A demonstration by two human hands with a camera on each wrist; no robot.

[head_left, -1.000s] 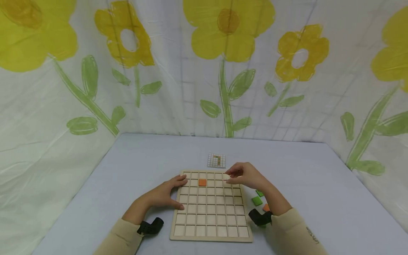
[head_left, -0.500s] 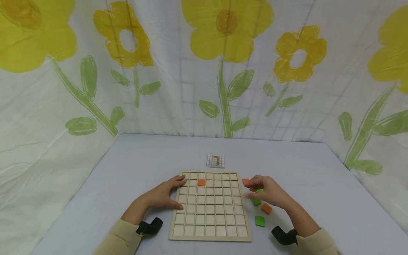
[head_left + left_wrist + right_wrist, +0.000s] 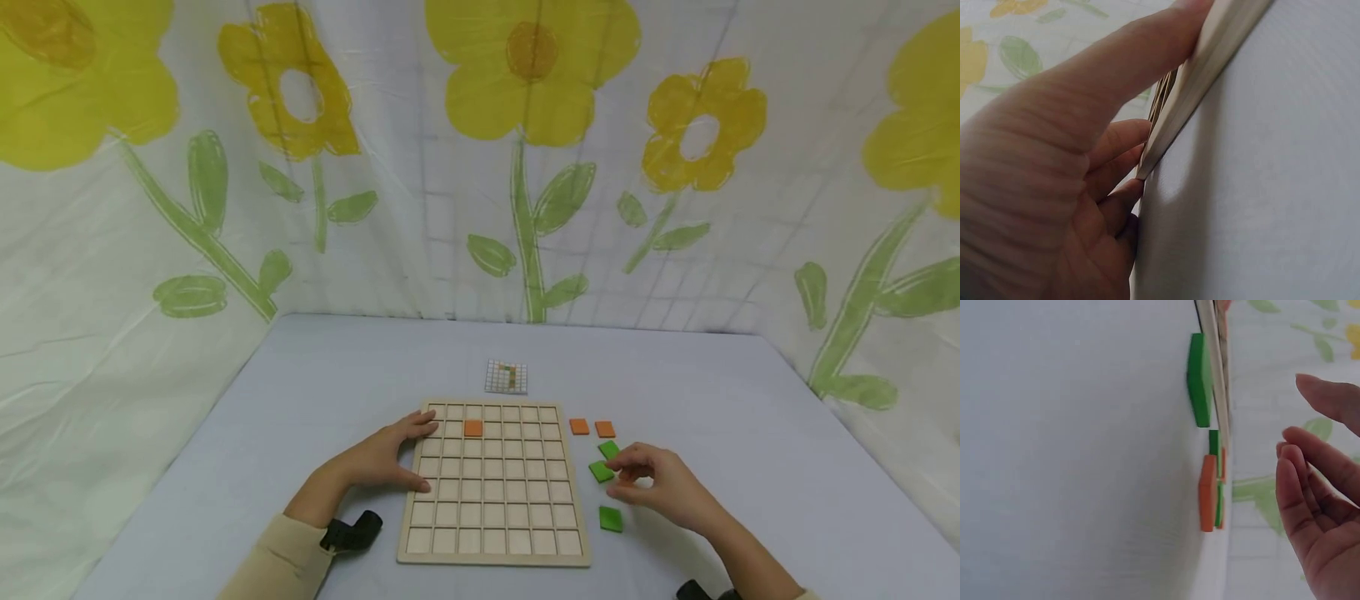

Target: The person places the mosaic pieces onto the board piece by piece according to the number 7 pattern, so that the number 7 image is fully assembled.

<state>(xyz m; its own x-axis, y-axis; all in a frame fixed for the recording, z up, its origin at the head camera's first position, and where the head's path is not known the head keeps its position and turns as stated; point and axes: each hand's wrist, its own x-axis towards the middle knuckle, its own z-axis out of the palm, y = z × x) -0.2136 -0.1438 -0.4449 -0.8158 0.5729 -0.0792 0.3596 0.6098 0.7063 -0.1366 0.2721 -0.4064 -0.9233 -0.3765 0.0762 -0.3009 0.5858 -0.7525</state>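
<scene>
A wooden grid board (image 3: 495, 500) lies flat in the head view, an orange square tile (image 3: 473, 428) set in one of its upper cells. My left hand (image 3: 386, 457) rests along the board's left edge, thumb and fingertips on the rim, also seen in the left wrist view. To the right of the board, my right hand (image 3: 660, 485) hovers over loose tiles with thumb and fingers apart, holding nothing. Nearest it are a green tile (image 3: 602, 472) and, in the right wrist view, an orange tile (image 3: 1207, 494), hidden under the hand in the head view.
Two more orange tiles, one of them the right-hand tile (image 3: 605, 429), lie beyond the right hand. Another green tile (image 3: 611, 518) sits nearer the person. A small card (image 3: 506, 377) with a coloured grid pattern lies behind the board. A flowered curtain (image 3: 420, 208) hangs behind the table.
My right hand has moved from above the board's upper right corner, rightward and toward me, over the loose tiles. Two orange tiles it had covered now show. The left hand stays put.
</scene>
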